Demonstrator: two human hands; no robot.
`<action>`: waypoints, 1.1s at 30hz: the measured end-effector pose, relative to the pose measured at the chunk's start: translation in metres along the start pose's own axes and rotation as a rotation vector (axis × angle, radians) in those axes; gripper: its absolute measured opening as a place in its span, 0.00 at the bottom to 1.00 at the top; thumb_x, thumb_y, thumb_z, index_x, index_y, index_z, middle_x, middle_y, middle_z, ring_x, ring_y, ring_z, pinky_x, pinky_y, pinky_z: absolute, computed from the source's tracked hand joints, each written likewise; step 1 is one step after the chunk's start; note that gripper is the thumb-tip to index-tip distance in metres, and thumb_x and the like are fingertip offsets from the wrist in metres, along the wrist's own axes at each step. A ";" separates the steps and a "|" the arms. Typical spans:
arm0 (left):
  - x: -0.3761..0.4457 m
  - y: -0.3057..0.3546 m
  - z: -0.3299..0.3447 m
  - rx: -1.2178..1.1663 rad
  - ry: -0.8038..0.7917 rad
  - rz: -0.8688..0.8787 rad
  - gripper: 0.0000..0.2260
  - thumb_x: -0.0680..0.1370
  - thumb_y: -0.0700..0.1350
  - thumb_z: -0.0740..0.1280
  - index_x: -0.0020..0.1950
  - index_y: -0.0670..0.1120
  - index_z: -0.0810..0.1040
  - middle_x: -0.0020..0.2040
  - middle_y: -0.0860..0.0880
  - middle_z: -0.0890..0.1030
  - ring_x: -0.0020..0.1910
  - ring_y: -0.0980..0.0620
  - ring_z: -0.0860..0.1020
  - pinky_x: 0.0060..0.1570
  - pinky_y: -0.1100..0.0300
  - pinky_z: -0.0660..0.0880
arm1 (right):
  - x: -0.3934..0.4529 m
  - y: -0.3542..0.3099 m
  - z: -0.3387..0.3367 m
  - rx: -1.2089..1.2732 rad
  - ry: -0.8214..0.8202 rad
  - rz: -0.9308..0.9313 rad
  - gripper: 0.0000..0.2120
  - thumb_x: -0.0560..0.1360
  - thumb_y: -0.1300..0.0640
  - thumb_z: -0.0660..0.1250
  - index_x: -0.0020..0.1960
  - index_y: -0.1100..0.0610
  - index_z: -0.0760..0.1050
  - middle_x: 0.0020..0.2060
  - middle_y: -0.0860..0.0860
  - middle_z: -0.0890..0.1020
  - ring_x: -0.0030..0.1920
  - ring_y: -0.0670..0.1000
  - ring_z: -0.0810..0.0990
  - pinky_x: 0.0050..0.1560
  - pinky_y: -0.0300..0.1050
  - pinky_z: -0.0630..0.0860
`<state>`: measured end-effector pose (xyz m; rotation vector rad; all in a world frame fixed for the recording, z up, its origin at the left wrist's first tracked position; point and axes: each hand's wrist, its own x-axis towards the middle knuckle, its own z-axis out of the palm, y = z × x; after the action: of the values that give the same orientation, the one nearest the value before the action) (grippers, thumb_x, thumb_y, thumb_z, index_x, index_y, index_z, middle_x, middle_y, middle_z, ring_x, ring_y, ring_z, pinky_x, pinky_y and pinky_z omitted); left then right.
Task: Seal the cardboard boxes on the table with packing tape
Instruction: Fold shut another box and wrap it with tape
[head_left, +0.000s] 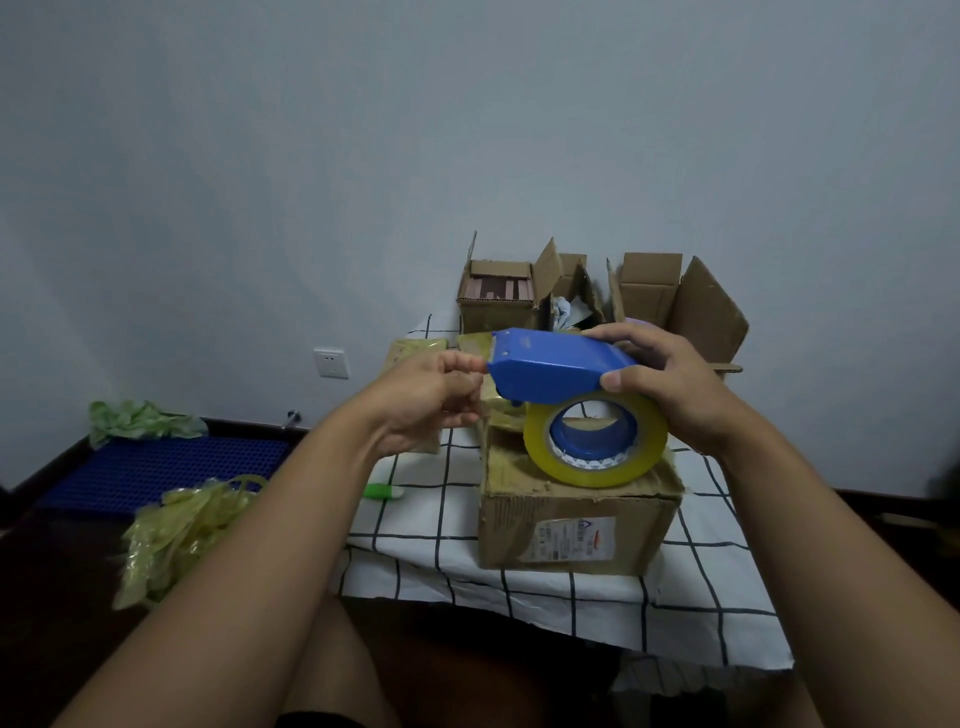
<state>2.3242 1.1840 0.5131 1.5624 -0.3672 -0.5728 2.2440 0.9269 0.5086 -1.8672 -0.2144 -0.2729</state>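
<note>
While both hands work up in the air over the near box, the right hand (670, 387) grips the blue tape dispenser (558, 364) from above, fingers wrapped over its body, the yellowish tape roll (597, 441) hanging just below that palm. Left hand (436, 392) is curled at the dispenser's cutter end, fingertips pinching there, probably the loose tape end, too small to confirm. Directly under the hands sits the closed cardboard box (576, 525) on the checked tablecloth (431, 519); its top looks glossy with old tape, can't tell if a fresh strip is on. A green object (383, 491) lies below the left hand. Beyond the hands, three open boxes (519, 291) stand with flaps up, unsealed. Judgement: early stage, tape being readied, most sealing left.
</note>
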 end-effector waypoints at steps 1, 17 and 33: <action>-0.002 0.001 -0.001 0.014 -0.031 -0.028 0.11 0.82 0.34 0.60 0.60 0.41 0.78 0.43 0.46 0.80 0.43 0.50 0.81 0.46 0.58 0.79 | 0.000 -0.002 0.000 -0.020 -0.005 -0.003 0.27 0.61 0.44 0.73 0.60 0.45 0.79 0.53 0.47 0.82 0.53 0.50 0.82 0.51 0.43 0.81; -0.002 0.010 -0.001 -0.051 -0.027 -0.069 0.12 0.77 0.31 0.66 0.59 0.38 0.80 0.48 0.43 0.83 0.43 0.53 0.81 0.40 0.64 0.77 | 0.007 -0.048 -0.017 -0.250 -0.095 -0.095 0.27 0.62 0.40 0.71 0.60 0.41 0.78 0.54 0.46 0.80 0.52 0.46 0.81 0.48 0.38 0.80; 0.004 -0.011 0.011 -0.075 0.157 -0.183 0.07 0.80 0.32 0.61 0.50 0.42 0.76 0.41 0.45 0.80 0.38 0.52 0.78 0.39 0.62 0.77 | 0.017 -0.008 -0.014 -0.308 -0.169 0.021 0.29 0.64 0.42 0.72 0.65 0.43 0.76 0.56 0.44 0.78 0.55 0.46 0.80 0.51 0.38 0.78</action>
<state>2.3198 1.1732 0.5017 1.5664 -0.0828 -0.5935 2.2571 0.9157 0.5248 -2.1990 -0.2800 -0.1384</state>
